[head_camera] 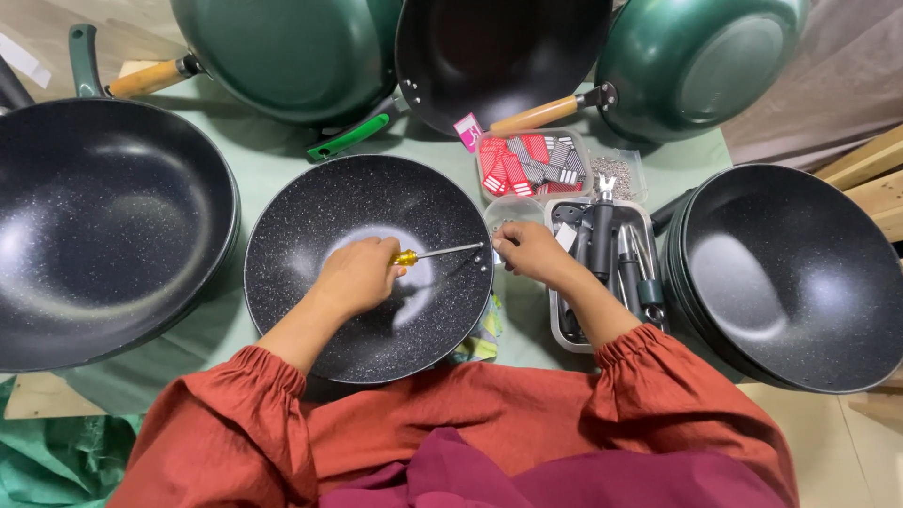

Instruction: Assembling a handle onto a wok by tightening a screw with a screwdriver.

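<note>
L hand (pixel 356 275) gripping screwdriver (pixel 435 253) over centre wok (pixel 369 268), tip at right rim, R hand (pixel 529 250) pinching sth small there, prob. screw; best keep driver square, steady the rim, turn w/o slipping.

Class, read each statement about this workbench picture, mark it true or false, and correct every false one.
1. The left hand holds a screwdriver with a yellow handle. True.
2. The screwdriver's tip points toward the left rim of the speckled pan. False: it points toward the right rim, where the right hand is.
3. The right hand rests inside the big pan at the far left. False: it is at the right rim of the middle pan, beside the tray of tools.
4. A clear box of red and grey tags sits behind the tool tray. True.
5. The person wears blue sleeves. False: the sleeves are rust orange.
</note>
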